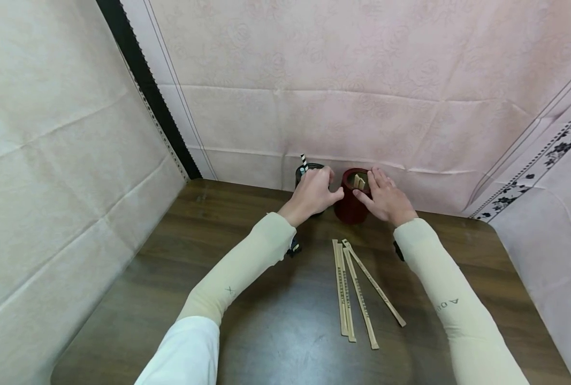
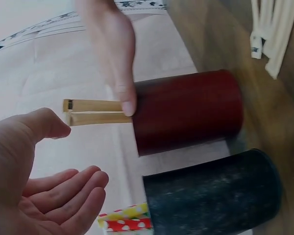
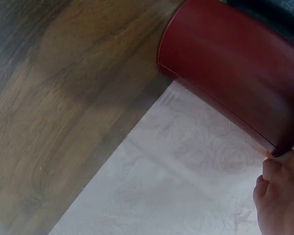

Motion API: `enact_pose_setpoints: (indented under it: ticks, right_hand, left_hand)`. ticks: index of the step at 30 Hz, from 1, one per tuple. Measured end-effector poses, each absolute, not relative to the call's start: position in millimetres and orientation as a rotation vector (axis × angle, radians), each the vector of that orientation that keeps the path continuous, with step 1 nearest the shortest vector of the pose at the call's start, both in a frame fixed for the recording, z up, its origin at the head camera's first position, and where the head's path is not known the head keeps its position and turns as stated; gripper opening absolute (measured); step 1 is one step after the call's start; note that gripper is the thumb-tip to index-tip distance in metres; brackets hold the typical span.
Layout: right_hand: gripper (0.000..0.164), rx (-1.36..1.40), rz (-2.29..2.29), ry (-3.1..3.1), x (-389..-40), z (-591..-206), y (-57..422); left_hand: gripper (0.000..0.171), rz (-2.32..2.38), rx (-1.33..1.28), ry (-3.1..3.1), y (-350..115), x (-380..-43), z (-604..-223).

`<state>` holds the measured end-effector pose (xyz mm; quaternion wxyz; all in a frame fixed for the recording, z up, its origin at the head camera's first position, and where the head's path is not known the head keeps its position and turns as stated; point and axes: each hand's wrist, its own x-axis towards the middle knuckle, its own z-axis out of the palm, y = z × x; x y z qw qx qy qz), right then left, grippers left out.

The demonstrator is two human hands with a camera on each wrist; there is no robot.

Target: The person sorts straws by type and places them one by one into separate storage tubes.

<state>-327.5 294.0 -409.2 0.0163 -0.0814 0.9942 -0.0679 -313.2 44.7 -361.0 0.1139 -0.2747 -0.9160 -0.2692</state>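
your left hand [image 1: 313, 191] hangs loose, holding nothing, your right hand [image 1: 388, 200] rests straight-fingered on the red cup [image 1: 350, 208], and the sticks [image 2: 100, 105] standing in it look light, stiff, probably snappable: pinch them by their protruding ends.

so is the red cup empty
No, the red cup has something in it: wooden sticks poke out of its mouth.

Cream forearm sleeves [image 1: 249, 259], dark markings [image 1: 448, 304] on each (small letters); white left upper sleeve [image 1: 184, 350].
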Motion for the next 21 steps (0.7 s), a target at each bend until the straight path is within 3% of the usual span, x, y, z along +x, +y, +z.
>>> enact_pose_setpoints:
  ticks: [12, 21]
  right_hand:
    - [0.105, -0.265, -0.227, 3.091, -328, -402, 299]
    - [0.109, -0.262, -0.27, 3.088, -332, -405, 301]
  left_hand:
    - [0.025, -0.781, -0.78, -2.815, 40, -301, -399]
    - [0.031, -0.749, -0.804, -2.991, 41, -291, -434]
